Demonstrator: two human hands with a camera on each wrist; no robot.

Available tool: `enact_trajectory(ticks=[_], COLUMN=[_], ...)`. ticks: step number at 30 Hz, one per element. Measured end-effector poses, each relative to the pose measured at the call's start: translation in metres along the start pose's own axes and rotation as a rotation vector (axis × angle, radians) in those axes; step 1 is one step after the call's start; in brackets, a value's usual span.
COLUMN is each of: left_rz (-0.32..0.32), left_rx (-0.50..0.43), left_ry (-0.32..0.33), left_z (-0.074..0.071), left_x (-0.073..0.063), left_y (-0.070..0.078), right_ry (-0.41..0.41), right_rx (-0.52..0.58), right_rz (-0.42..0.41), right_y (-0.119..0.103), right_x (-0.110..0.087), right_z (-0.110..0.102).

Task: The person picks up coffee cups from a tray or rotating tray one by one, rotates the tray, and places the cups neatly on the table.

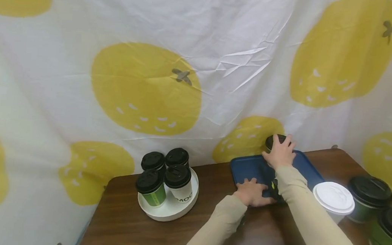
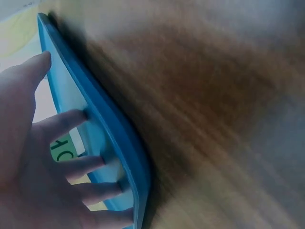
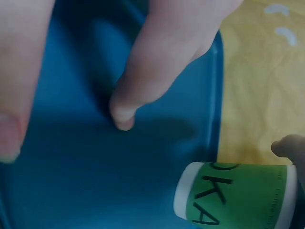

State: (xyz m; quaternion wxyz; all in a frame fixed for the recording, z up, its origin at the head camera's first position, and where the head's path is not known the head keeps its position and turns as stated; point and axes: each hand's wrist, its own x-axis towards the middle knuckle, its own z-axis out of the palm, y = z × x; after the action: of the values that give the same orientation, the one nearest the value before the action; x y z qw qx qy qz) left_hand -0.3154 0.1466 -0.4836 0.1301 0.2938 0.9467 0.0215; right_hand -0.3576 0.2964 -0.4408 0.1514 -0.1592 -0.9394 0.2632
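One cup [image 3: 240, 195] is being partly covered by the spread right hand [image 1: 279, 154], the tray [image 1: 247, 166] best being steadied by the spread left hand [image 1: 250, 192].

in the lower right of the right wrist view, the green cup [image 3: 262, 188] bears large dark sideways capitals, "k" and "a", after a round letter cut by its edge; smaller print near its right end seems to include "coffee". at left in the left wrist view, a green patch [image 2: 71, 141] shows an "o". lower centre of the head view, a white cup [image 1: 179, 192] reads "mo" plus another round letter. marks on the large green cup [image 1: 386, 239], lower right, stay unclear.
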Motion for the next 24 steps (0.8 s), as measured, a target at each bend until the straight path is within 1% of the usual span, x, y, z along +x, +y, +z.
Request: enact_trajectory(ticks=[3,5,10,13,16,19,21,24], left_rz=[0.019,0.028,0.039,0.031,0.021,0.017,0.017,0.022], left_rx=[0.005,0.013,0.018,0.009,-0.01,-0.024,-0.032,-0.039], left_ry=[-0.009,0.0,0.048,0.048,0.024,0.0,-0.01,-0.025], left_z=[0.003,0.006,0.011,0.012,0.014,0.017,0.018,0.019], left_x=[-0.004,-0.006,-0.009,-0.01,-0.012,-0.013,-0.015,-0.017], left_y=[0.0,-0.002,-0.011,-0.016,-0.021,-0.024,-0.025,-0.026], right_ry=[0.054,0.079,0.098,0.116,0.133,0.147,0.162,0.198], right_rx=[0.011,0.019,0.04,0.05,0.063,0.063,0.06,0.045], right_rz=[-0.015,-0.026,-0.047,-0.063,-0.087,-0.127,-0.153,-0.191], right_y=[0.006,0.006,-0.001,-0.007,-0.015,-0.023,-0.024,-0.02], right_x=[-0.001,-0.002,-0.007,-0.015,-0.028,-0.044,-0.059,-0.085], right_z=[0.003,0.003,-0.001,-0.008,-0.017,-0.028,-0.036,-0.046])
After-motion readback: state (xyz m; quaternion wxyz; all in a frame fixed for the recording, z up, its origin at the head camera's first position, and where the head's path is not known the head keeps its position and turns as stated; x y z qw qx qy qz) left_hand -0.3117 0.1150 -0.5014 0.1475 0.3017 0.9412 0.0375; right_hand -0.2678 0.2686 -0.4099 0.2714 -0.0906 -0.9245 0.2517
